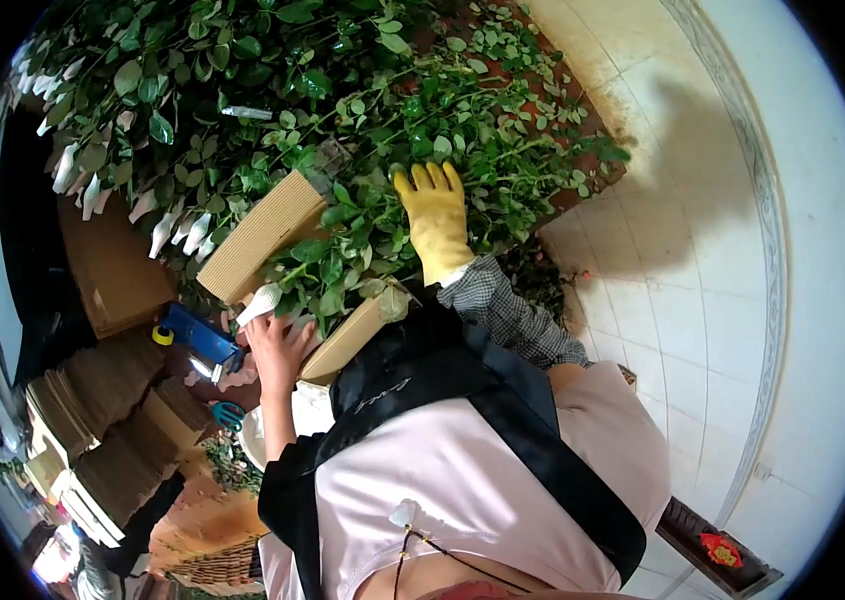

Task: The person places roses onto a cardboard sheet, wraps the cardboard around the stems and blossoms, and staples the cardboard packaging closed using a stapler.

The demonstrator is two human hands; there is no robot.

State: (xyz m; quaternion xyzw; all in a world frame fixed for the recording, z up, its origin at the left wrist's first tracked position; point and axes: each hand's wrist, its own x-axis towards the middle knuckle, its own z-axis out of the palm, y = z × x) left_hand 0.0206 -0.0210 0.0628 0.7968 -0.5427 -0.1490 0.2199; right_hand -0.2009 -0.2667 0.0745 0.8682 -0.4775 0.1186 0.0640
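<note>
My left hand (277, 350), bare, is at the flower end of a leafy bunch, its fingers curled around a rose bud in a white net sleeve (261, 304). Part of a second pale bud shows between the fingers. Corrugated cardboard (263, 235) stands on the far side of this bunch, and another cardboard strip (348, 340) lies on the near side, against my apron. My right hand (435, 215) wears a yellow rubber glove. Its fingers are spread and rest on the green rose stems and leaves (513, 150).
A large heap of rose stems (233, 60) covers the far side, with white-sleeved buds (168, 230) at its left. Nearby are a blue tape dispenser (198, 335), teal-handled scissors (229, 415) and stacked cardboard sheets (108, 400). A tiled wall (683, 330) is on the right.
</note>
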